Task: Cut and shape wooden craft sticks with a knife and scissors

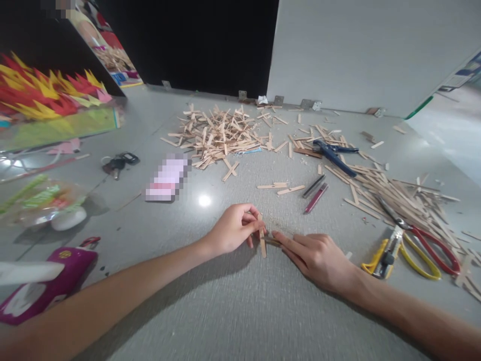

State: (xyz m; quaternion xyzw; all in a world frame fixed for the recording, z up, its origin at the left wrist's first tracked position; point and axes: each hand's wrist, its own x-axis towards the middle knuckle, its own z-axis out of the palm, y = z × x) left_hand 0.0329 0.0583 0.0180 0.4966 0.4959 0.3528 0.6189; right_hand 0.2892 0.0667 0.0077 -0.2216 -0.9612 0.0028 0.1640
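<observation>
My left hand (235, 228) is closed in a pinch round a pale wooden craft stick (263, 248), its lower end showing below the fingers. Close on the right, my right hand (315, 253) lies low over the table, fingers together. Its fingertips press on a thin brownish strip (273, 241) that reaches to the craft stick; it looks like another craft stick, though the fingers partly cover it. Ahead of the hands lie two loose craft sticks (291, 190), a dark pen-like tool (314, 186) and a maroon one (316, 198).
A heap of short, crossed craft sticks (221, 133) sits at the back, with longer sticks (406, 198) at right. Blue-handled pliers (334, 154), red-and-yellow-handled scissors (432, 250) and a yellow cutter (381, 255) lie right. Keys (119, 163), a blurred phone-like rectangle (168, 178) and a purple pouch (71, 268) are left.
</observation>
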